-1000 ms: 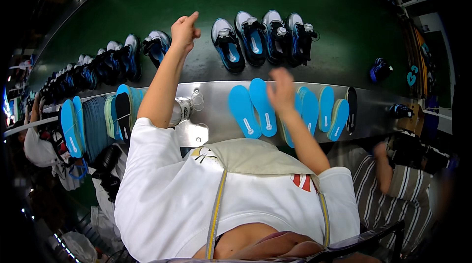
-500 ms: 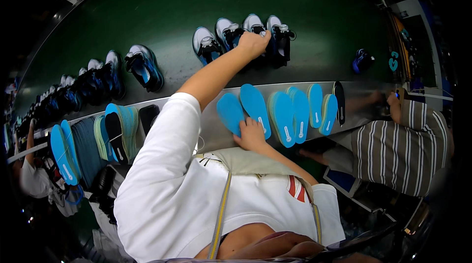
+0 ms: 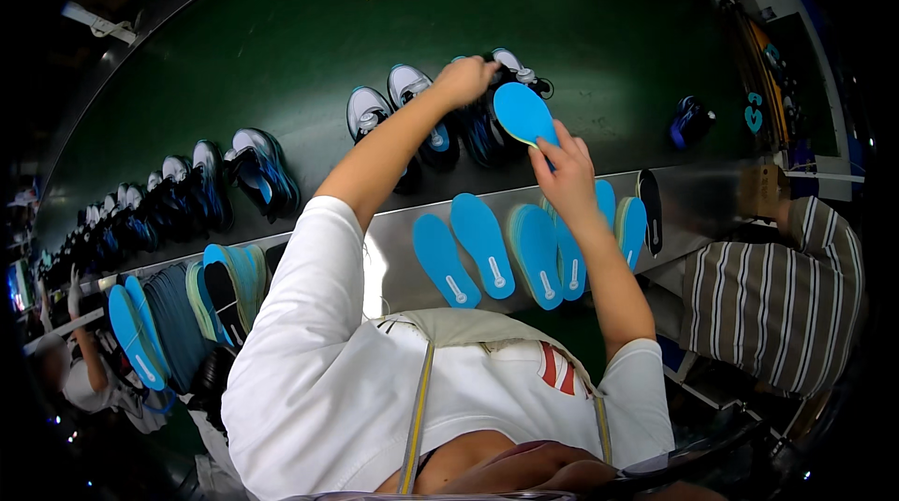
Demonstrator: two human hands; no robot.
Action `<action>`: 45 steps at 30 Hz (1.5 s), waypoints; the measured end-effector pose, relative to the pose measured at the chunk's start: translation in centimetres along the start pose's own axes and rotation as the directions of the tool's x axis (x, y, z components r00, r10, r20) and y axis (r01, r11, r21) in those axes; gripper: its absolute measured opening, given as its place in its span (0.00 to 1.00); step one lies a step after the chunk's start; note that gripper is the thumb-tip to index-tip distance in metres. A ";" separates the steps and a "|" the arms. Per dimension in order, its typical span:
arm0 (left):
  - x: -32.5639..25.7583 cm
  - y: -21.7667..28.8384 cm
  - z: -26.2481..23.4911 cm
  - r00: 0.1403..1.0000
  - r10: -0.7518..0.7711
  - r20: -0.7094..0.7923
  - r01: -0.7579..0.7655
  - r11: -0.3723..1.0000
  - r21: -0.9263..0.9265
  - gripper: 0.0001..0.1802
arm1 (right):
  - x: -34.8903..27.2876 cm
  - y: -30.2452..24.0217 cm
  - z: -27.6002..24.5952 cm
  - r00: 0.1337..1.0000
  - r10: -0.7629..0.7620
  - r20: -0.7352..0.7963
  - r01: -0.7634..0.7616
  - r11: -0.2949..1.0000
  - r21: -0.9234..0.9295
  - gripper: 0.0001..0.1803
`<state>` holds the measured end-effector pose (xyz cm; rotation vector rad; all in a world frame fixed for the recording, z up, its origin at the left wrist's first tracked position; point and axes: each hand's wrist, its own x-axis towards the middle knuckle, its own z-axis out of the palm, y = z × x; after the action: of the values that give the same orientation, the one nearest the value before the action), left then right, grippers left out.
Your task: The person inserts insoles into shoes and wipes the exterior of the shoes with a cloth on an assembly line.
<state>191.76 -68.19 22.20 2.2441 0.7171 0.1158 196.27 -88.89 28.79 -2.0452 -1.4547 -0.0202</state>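
Two rows fill the green conveyor belt (image 3: 281, 42): sneakers from nine to twelve o'clock, blue insoles on the steel ledge (image 3: 403, 276) below. Since a second ago the left hand (image 3: 464, 81) has shifted right and now grips a dark sneaker (image 3: 487, 126). The right hand (image 3: 565, 173), earlier empty, pinches a blue insole (image 3: 523, 114) just beside it, ready for insertion.

Green belt (image 3: 524, 5) beyond shoes (image 3: 393, 103) open; insoles (image 3: 496, 248) crowd ledge

A blue insole (image 3: 524, 114) is held tilted above a dark shoe (image 3: 487, 122), which is gripped on the green belt (image 3: 309, 80).
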 end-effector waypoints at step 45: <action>-4.0 -2.1 1.1 0.992 -0.081 -0.097 0.062 0.980 -0.189 0.23 | 2.0 3.7 12.5 0.809 -0.251 0.532 0.421 0.878 -0.226 0.07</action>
<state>187.75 -69.88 20.48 2.0432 0.8078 0.2558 196.10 -81.74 17.64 -2.1109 -2.2694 0.1205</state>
